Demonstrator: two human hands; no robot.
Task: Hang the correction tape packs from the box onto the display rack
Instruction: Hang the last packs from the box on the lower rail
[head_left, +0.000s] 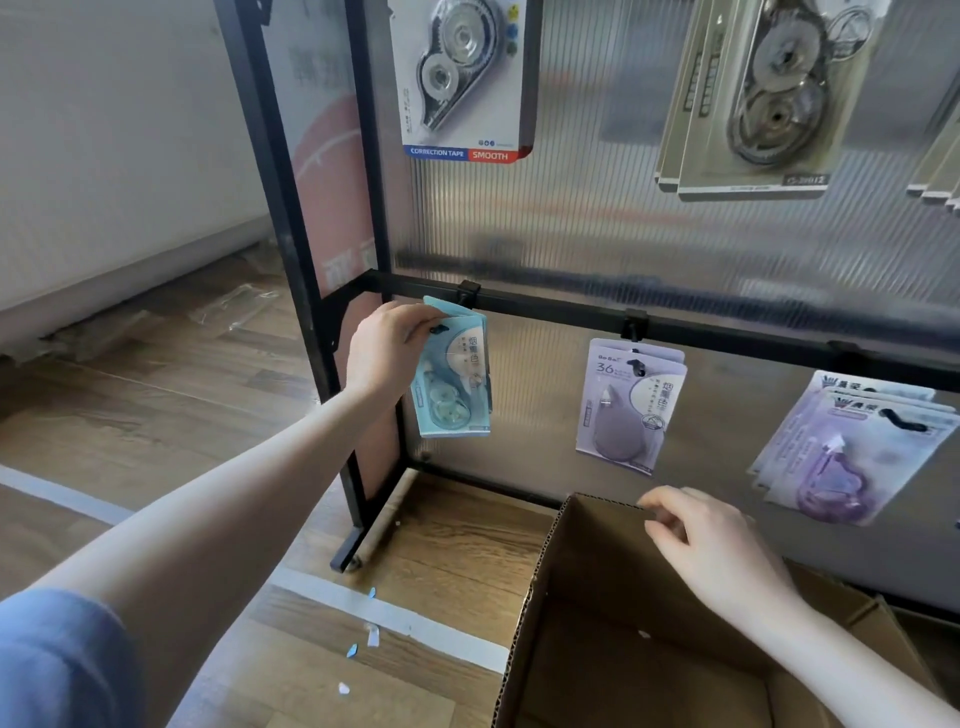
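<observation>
My left hand (387, 349) pinches the top left corner of a light blue correction tape pack (457, 384), which sits on the leftmost hook (466, 292) of the rack's lower black bar (550, 306). More blue packs seem to hang behind it. My right hand (711, 551) hovers over the open cardboard box (550, 597) with loosely curled fingers near the box's far rim, holding nothing. The box's inside shows only bare cardboard in the visible part.
Purple packs (628, 405) hang on the middle hook and lilac packs (852, 452) further right. On the upper row hang a white pack (462, 78) and grey packs (753, 98). The rack's black leg (358, 499) stands on the wood floor, with paper scraps (363, 639) nearby.
</observation>
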